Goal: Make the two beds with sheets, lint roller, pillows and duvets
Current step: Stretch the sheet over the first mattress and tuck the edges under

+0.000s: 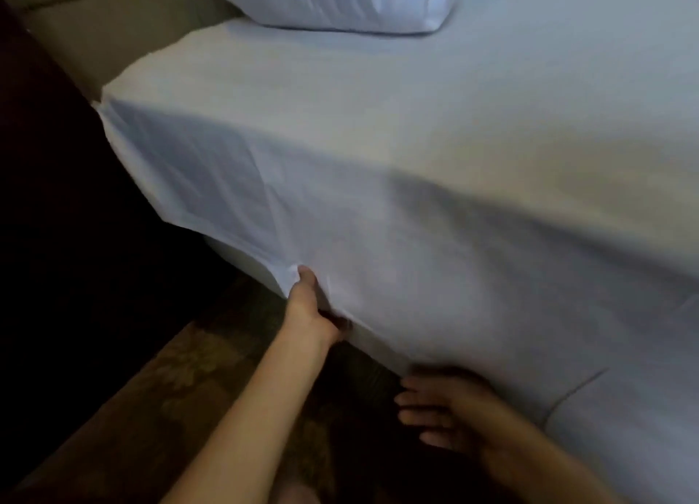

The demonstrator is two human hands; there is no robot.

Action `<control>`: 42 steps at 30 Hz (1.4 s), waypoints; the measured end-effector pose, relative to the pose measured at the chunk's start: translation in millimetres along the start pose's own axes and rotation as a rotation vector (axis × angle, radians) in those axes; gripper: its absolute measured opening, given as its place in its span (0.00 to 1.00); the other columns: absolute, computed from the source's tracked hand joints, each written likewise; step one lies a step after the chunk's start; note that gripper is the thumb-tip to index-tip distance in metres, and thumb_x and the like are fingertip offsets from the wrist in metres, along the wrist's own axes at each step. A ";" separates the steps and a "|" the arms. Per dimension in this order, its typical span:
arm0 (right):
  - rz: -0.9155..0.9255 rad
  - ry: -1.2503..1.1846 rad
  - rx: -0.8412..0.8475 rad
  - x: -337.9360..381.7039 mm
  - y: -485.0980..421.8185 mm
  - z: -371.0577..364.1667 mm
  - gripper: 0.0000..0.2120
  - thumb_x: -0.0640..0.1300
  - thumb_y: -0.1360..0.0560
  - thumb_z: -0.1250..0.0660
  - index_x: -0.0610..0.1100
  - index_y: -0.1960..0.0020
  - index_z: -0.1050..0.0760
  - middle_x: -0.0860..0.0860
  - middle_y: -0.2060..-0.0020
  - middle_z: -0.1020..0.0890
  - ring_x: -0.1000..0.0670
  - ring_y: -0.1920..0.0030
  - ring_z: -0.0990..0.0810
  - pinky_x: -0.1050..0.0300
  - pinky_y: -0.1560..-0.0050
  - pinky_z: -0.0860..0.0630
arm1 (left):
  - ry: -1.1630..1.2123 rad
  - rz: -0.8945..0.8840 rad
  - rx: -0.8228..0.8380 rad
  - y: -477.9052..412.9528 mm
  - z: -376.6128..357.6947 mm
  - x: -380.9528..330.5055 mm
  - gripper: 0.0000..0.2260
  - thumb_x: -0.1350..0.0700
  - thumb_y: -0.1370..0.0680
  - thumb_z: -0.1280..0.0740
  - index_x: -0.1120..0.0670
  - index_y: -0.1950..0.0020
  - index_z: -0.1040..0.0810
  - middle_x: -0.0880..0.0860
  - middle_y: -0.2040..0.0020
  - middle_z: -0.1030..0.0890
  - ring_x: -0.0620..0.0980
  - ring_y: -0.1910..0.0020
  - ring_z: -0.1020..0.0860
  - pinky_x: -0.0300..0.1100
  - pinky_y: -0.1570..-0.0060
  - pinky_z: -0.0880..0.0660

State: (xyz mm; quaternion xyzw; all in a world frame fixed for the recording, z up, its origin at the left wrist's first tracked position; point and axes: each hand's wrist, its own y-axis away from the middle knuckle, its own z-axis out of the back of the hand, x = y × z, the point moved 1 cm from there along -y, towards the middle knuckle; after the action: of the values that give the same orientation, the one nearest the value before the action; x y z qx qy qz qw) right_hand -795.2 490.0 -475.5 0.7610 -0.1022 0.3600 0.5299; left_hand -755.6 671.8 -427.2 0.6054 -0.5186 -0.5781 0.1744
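Note:
A white sheet (378, 155) covers the bed and hangs down over its near side. My left hand (308, 303) grips the sheet's hanging lower edge close to the bed's corner, thumb on top of the cloth. My right hand (442, 409) is lower and to the right, fingers spread, close to the bottom of the hanging sheet and holding nothing. A white pillow (333, 0) lies at the head of the bed, top centre.
A beige padded headboard (113, 23) stands at the upper left. Dark furniture or shadow (56, 201) fills the left side beside the bed. A patterned brown carpet (196, 382) lies underfoot.

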 end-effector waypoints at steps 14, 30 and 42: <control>0.071 -0.110 0.022 -17.5 12.3 6.6 0.07 0.43 0.24 0.36 0.42 0.51 0.20 0.48 0.64 0.15 0.50 0.62 0.19 0.57 0.60 0.28 | -0.200 -0.238 -0.122 -52.7 21.4 12.0 0.14 0.62 0.22 0.39 0.57 0.36 0.26 0.57 0.44 0.20 0.53 0.65 0.23 0.45 0.75 0.24; 0.180 -0.205 -0.026 -13.6 44.7 9.2 0.05 0.40 0.25 0.35 0.41 0.51 0.22 0.45 0.63 0.16 0.46 0.60 0.20 0.56 0.59 0.29 | -0.020 -0.212 0.036 -26.8 22.6 -37.8 0.16 0.42 0.23 0.38 0.54 0.50 0.24 0.53 0.56 0.22 0.54 0.57 0.22 0.46 0.62 0.27; 0.170 -0.308 -0.014 -14.4 53.2 8.5 0.11 0.40 0.28 0.34 0.39 0.46 0.21 0.46 0.62 0.15 0.48 0.64 0.17 0.54 0.58 0.27 | -0.188 -0.316 -0.130 -67.9 29.0 -38.4 0.07 0.58 0.22 0.37 0.62 0.50 0.25 0.59 0.43 0.22 0.58 0.46 0.22 0.52 0.41 0.25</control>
State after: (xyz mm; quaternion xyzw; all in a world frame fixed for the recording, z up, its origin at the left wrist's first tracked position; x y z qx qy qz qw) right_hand -830.4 457.0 -447.5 0.7920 -0.2487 0.2820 0.4809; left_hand -744.3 742.2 -470.1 0.6101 -0.3924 -0.6847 0.0710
